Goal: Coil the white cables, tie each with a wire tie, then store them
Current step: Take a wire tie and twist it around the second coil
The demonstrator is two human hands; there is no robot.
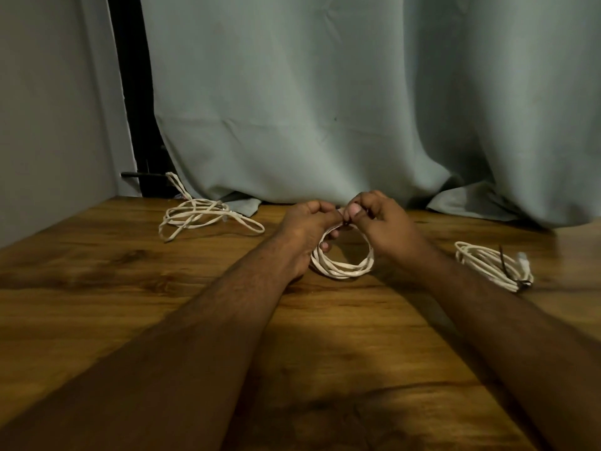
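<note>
Left hand [305,229]: fingers curled around the left side of a coiled white cable [341,265], thumb and forefinger pinched at the coil's top. Right hand [380,222]: fingers curled, thumb and forefinger pinching at the same top point, where a small dark piece, apparently a wire tie [347,224], shows between the two thumbs; its exact form is too small to confirm. Both forearms extend from the near edge across the wooden table [130,320].

The held coil stands tilted, its lower arc touching the tabletop, midway across the table.

To the right, well apart from the hands, a second coiled cable [487,263] lies flat on the table, bound with a dark tie [507,265] near its right end; a connector is visible at that end.

Farther back on the left, a loose cable [201,218] lies in irregular loops near the table's far edge, one strand rising toward a dark rod [143,174] behind it.

A grey-green curtain [325,109] hangs behind the table, its hem touching the far edge. No container is visible.
</note>
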